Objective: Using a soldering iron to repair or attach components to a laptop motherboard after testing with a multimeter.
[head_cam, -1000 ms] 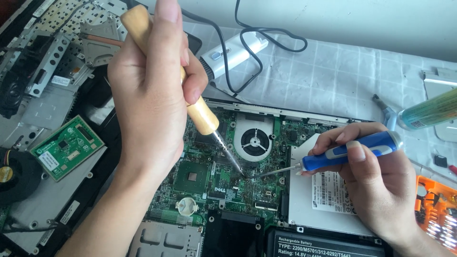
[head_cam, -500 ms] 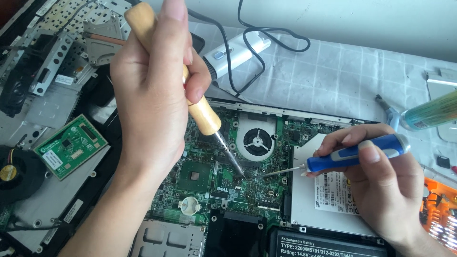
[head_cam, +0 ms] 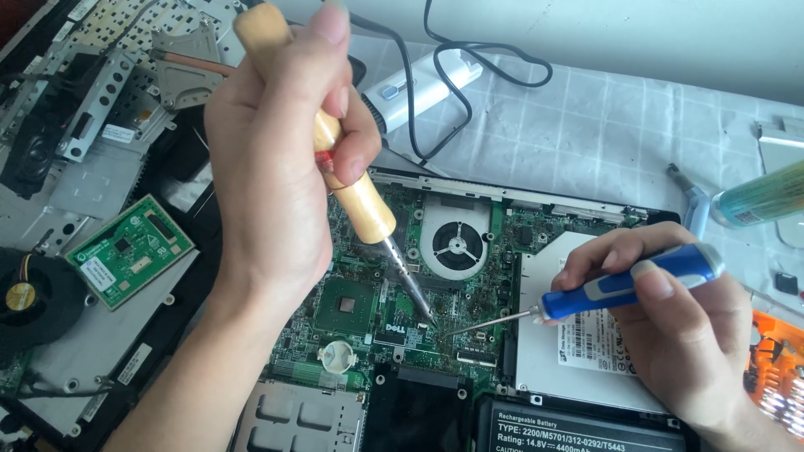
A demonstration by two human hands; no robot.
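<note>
Your left hand (head_cam: 280, 167) fills the upper middle of the frame, its fingers curled tight around the wooden handle of a soldering iron (head_cam: 356, 197); the thumb presses the handle's right side and the index finger lies along its top. The iron slants down to the right, and its metal tip comes down on the green motherboard (head_cam: 368, 293) just right of the square chip (head_cam: 345, 304), in the centre of the frame. Your right hand (head_cam: 678, 335), at the lower right, is closed around a blue-and-white screwdriver (head_cam: 620, 285), with thumb and fingers wrapped over the grip; its thin shaft points left, and its point sits on the board very near the iron's tip, though you cannot tell from here whether the two tips touch. The board lies inside the opened laptop shell, with the round cooling fan (head_cam: 456, 244) above the two tips and a silver drive (head_cam: 578, 351) under your right hand. A black battery pack (head_cam: 578, 431) runs along the bottom edge. At the left of the frame a small green circuit card (head_cam: 130, 249) rests on loose metal parts, and a black cable (head_cam: 477, 59) loops across the grey mat at the top.
</note>
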